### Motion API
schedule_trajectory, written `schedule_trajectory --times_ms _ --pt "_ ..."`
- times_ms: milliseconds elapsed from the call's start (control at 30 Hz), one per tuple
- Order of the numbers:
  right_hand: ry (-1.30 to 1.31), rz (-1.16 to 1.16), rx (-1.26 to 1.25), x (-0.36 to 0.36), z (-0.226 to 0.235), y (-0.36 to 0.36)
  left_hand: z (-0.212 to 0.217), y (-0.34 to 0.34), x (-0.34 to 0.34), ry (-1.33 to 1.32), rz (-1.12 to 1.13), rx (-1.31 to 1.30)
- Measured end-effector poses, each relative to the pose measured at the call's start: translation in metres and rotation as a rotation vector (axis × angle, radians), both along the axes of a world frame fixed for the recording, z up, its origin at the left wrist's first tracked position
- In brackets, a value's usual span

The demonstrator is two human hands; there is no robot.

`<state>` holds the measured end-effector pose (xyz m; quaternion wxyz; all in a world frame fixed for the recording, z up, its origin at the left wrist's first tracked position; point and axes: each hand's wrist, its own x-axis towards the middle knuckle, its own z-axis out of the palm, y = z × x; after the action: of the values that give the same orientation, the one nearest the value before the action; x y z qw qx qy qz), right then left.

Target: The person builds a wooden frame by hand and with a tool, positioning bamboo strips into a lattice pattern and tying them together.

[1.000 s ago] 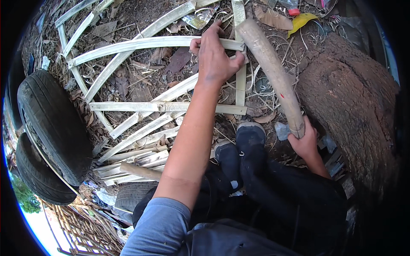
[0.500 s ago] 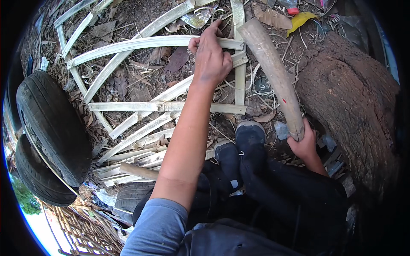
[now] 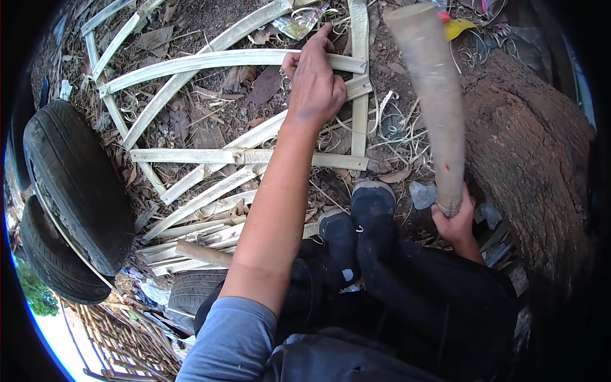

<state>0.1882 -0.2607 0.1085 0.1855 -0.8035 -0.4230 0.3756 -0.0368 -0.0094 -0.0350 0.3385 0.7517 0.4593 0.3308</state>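
My left hand (image 3: 316, 86) is closed round a pale, curved bamboo strip (image 3: 210, 60) near its right end. That end lies across an upright bamboo strip (image 3: 359, 114). Closed at the thick stick's lower end, my right hand (image 3: 457, 219) holds a wooden club (image 3: 433, 95), blurred by motion. The club's broad top is apart from the strips, to their right. Below my left hand, a straight bamboo strip (image 3: 191, 156) and a slanting one cross over the same upright piece. My left forearm hides parts of several strips.
Worn tyres (image 3: 79, 184) stand at the left. A large brown tree trunk (image 3: 528, 146) rises on the right, close to my right hand. Split bamboo pieces (image 3: 191, 245) lie piled near my shoes (image 3: 372, 200). Shavings (image 3: 401, 137), a grey stone (image 3: 422, 195) and dry leaves cover the ground.
The club has swung to the right, away from the strip's end, and stands more upright. My right hand has shifted slightly right and down. My left hand stays on the bamboo strip.
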Motion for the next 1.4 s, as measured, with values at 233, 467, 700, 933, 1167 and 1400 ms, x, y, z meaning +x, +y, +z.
schedule_trajectory --times_ms 233,467,700,933,1167,1400 --pt "-0.066 0.159 0.038 -0.001 -0.006 -0.01 0.005 -0.003 -0.007 0.06 -0.024 -0.074" --pt "-0.147 0.11 0.103 -0.003 0.003 0.013 0.008 -0.001 -0.007 0.016 0.002 -0.081" --pt "-0.047 0.112 -0.076 -0.004 0.007 0.015 0.004 0.0 -0.008 0.001 0.004 -0.06" --pt "0.057 0.008 -0.039 -0.004 0.001 0.003 0.013 0.001 -0.007 0.059 -0.028 -0.09" --pt "-0.045 0.019 0.063 0.002 -0.016 -0.004 0.016 0.001 -0.006 0.081 -0.026 -0.069" --pt "0.094 0.083 0.105 -0.013 0.012 0.012 0.015 0.005 -0.006 0.075 -0.022 -0.093"
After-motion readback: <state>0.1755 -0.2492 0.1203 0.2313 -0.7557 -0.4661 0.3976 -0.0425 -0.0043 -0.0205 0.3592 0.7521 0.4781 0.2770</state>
